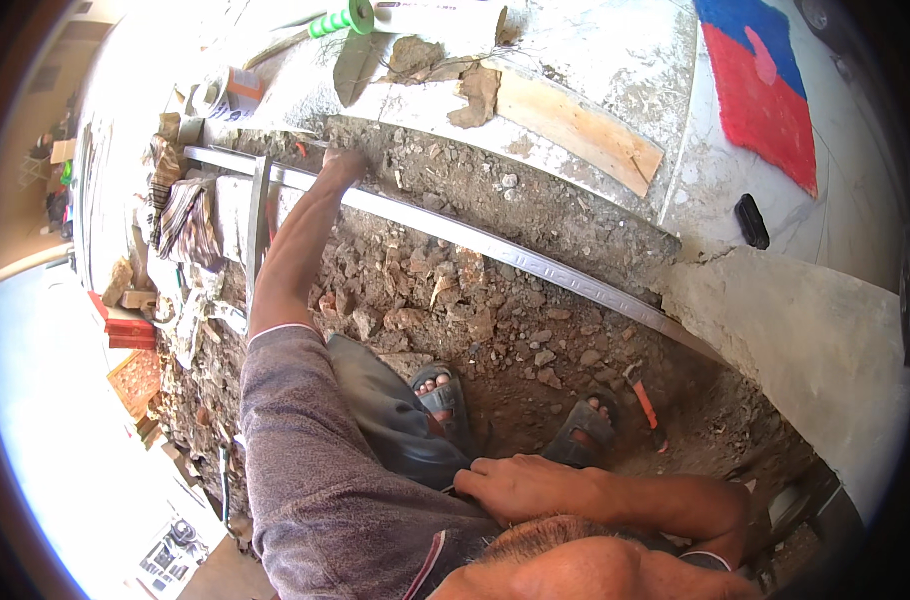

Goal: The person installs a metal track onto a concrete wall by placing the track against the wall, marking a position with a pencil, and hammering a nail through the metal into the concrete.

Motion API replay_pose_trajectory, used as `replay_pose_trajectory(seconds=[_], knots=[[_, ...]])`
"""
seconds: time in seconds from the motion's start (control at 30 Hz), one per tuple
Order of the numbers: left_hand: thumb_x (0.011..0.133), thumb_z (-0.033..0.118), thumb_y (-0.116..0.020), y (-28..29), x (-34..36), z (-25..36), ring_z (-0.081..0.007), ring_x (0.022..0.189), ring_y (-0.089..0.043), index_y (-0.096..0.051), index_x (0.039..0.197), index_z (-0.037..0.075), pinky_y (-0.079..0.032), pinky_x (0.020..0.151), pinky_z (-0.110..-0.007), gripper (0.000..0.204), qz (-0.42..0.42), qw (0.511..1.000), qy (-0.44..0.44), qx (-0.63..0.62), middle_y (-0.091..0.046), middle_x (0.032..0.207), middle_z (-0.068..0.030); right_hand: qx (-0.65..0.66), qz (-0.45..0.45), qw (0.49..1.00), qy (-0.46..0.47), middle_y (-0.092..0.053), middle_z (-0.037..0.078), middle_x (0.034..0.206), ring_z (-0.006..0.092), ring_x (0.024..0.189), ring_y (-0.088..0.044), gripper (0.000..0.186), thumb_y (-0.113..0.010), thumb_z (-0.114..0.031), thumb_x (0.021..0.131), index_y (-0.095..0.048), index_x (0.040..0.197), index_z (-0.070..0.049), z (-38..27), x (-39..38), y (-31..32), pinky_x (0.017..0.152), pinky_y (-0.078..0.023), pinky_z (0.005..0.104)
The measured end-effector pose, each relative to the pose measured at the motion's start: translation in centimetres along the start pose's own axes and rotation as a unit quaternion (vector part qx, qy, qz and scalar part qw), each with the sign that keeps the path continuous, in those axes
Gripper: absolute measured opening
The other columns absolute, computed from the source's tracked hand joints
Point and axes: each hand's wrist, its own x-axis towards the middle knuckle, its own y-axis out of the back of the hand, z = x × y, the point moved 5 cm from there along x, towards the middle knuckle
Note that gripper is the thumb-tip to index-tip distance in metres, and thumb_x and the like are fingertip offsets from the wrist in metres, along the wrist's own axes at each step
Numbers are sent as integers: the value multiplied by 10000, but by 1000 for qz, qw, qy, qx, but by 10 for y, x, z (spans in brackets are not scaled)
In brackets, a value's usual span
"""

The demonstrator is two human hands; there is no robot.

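My left hand (345,165) reaches across a long silver metal bar (455,235) to the soil on its far side. Its fingers look curled, and a thin grey piece with an orange part (301,149) lies beside them; what the hand grips is hard to make out. My right hand (505,488) is closed near my knee, against the grey trousers (375,405). Whatever its folded fingers hold, if anything, is hidden. Near the left forearm, a narrow grey strip (258,225) crosses the bar.
Broken stones and soil (405,300) surround my sandalled feet. An orange-handled hammer (643,400) lies right of them. A concrete slab (795,330) borders the right side. Beyond the bar are a wooden board (575,125), a red and blue mat (760,95) and a green-handled tool (345,18). Striped cloth (190,222) lies left.
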Motion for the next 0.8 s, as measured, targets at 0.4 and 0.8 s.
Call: replay_pose_trajectory(seconds=[0.4, 0.8], knots=[[784, 119, -611, -2, -6, -3, -258, 975, -647, -704, 967, 88, -521, 787, -401, 208, 16, 999, -27, -43, -676, 1044, -99, -36, -18, 999, 33, -565, 184, 1004, 373, 909, -606, 259, -470, -118, 842, -505, 1074, -9, -1, 1, -7, 749, -503, 453], [816, 126, -523, -30, 20, -99, -287, 1015, -624, -692, 953, 64, -531, 771, -421, 226, 94, 989, -102, 47, -660, 1064, -124, -35, -1, 991, 126, -579, 196, 947, 382, 867, -613, 193, -464, -107, 833, -526, 970, 14, -28, -3, -21, 723, -502, 461]])
